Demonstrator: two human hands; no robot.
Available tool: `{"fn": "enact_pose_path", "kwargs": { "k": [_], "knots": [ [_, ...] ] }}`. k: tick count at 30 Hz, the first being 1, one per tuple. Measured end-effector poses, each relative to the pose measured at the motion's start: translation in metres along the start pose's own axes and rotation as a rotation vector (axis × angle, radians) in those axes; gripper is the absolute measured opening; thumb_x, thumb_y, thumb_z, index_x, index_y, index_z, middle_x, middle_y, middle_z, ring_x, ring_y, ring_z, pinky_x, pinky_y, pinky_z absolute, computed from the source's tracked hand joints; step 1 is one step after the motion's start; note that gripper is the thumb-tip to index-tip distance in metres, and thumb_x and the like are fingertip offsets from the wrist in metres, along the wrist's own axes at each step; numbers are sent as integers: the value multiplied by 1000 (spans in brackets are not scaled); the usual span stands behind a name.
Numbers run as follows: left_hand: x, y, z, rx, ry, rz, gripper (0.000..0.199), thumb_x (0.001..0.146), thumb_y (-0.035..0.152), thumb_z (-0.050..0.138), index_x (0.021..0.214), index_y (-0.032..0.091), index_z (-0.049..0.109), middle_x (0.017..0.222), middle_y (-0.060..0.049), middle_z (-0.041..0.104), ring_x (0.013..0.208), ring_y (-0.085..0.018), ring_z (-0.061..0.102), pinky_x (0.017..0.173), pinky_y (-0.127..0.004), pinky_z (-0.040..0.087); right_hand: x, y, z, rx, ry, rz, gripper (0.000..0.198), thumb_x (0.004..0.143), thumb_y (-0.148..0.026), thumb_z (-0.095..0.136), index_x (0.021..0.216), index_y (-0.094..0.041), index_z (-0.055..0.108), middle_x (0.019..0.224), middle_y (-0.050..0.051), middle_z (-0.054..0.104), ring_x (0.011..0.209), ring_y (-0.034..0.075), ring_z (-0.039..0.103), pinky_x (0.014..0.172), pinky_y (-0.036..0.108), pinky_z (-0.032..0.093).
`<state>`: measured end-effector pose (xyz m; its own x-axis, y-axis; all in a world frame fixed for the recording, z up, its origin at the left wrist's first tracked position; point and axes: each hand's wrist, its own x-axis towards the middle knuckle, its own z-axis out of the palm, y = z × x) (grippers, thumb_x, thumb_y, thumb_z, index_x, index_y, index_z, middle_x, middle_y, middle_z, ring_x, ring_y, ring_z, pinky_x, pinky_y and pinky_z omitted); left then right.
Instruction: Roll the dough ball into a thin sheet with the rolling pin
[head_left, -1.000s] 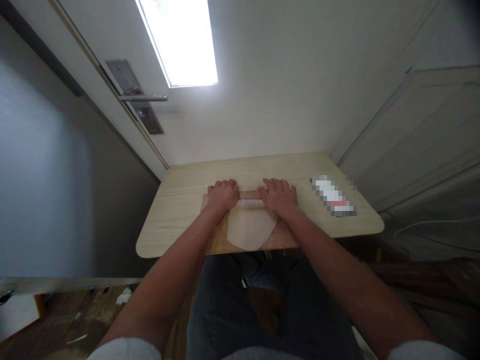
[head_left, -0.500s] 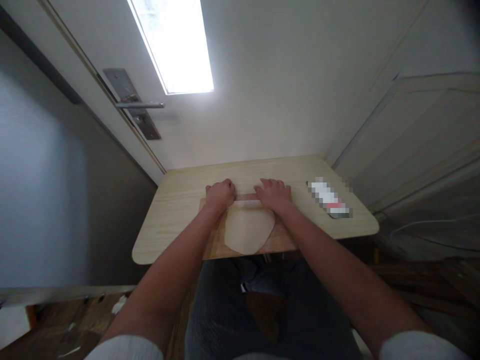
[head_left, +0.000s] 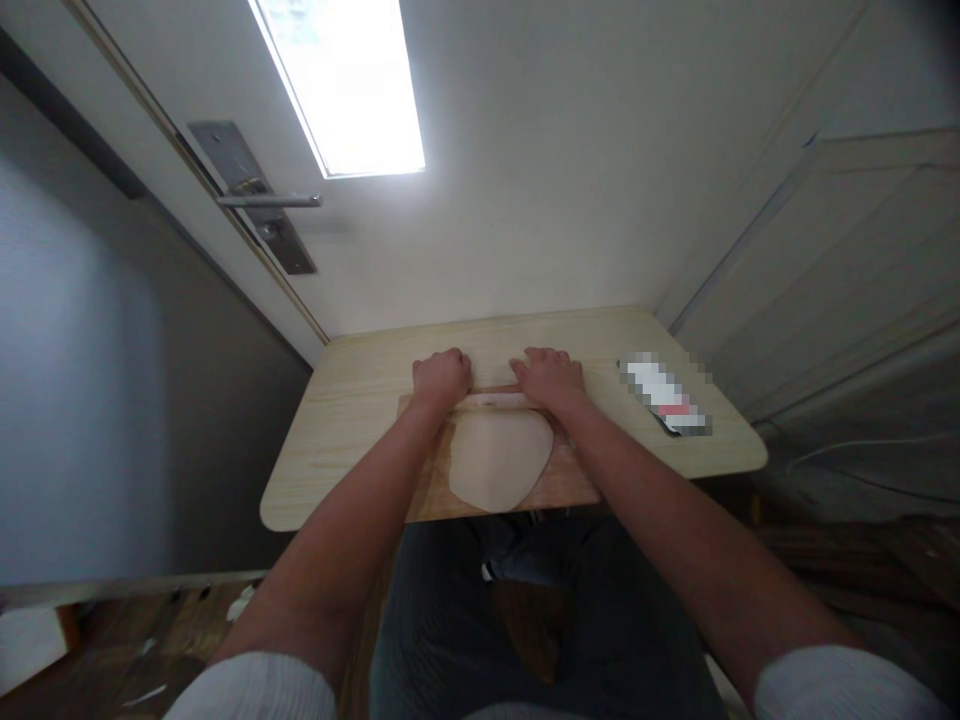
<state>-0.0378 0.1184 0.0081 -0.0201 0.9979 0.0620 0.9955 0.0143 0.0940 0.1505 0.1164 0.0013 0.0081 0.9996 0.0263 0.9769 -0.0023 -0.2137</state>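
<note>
A thin, pale, roundish sheet of dough (head_left: 501, 462) lies flat on a wooden board (head_left: 577, 482) near the table's front edge. Along the dough's far edge runs a pale rolling pin (head_left: 495, 400), its middle showing between my hands. My left hand (head_left: 441, 378) is closed over the pin's left end, fingers curled. Over the right end lies my right hand (head_left: 551, 377), fingers bent on it and thumb pointing inward. Both ends of the pin are hidden under the hands.
The light wood table (head_left: 337, 420) stands against a white door with a metal handle (head_left: 270, 201) and a bright window (head_left: 352, 90). A blurred-out phone-like object (head_left: 664, 395) lies on the table's right side. My legs (head_left: 450, 620) are below the front edge.
Both hands sit very slightly farther toward the door, still on the rolling pin. The camera view has shifted a little; the dough lies in much the same place.
</note>
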Motion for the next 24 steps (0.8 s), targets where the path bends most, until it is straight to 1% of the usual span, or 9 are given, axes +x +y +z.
{"fn": "enact_pose_path", "kwargs": {
  "k": [7,11,16,21,24],
  "knots": [
    [3,1,-1,-3,27,-14,48,98,37,26,102,17,70,101,-16,74,97,-31,69,86,-45,47,3,-1,-1,-7,45,1,54,96,-54,35,119,-15,66,123,19,63,116,35,54,94,49,41],
    [3,1,0,0,51,-13,46,98,36,28,100,17,70,98,-15,74,94,-30,70,84,-43,47,2,-1,-1,-5,47,7,56,96,-55,37,121,-14,65,123,19,63,115,34,55,94,49,42],
    [-4,0,0,-5,57,10,48,99,38,26,101,18,70,98,-15,74,94,-30,69,82,-42,48,-6,-1,-2,13,82,9,55,95,-56,39,121,-16,66,121,18,65,113,34,56,94,47,41],
    [-15,-1,1,-25,20,19,50,100,40,23,107,19,68,104,-15,73,99,-28,67,86,-40,47,-21,-3,-3,28,119,18,51,95,-55,41,120,-18,66,122,16,65,114,32,55,95,45,40],
    [-25,-1,1,-28,22,40,49,101,40,23,108,19,67,107,-14,71,102,-28,65,87,-39,47,-32,-3,-3,32,137,14,50,96,-54,41,121,-19,66,123,15,65,116,32,53,95,45,39]
  ]
}}
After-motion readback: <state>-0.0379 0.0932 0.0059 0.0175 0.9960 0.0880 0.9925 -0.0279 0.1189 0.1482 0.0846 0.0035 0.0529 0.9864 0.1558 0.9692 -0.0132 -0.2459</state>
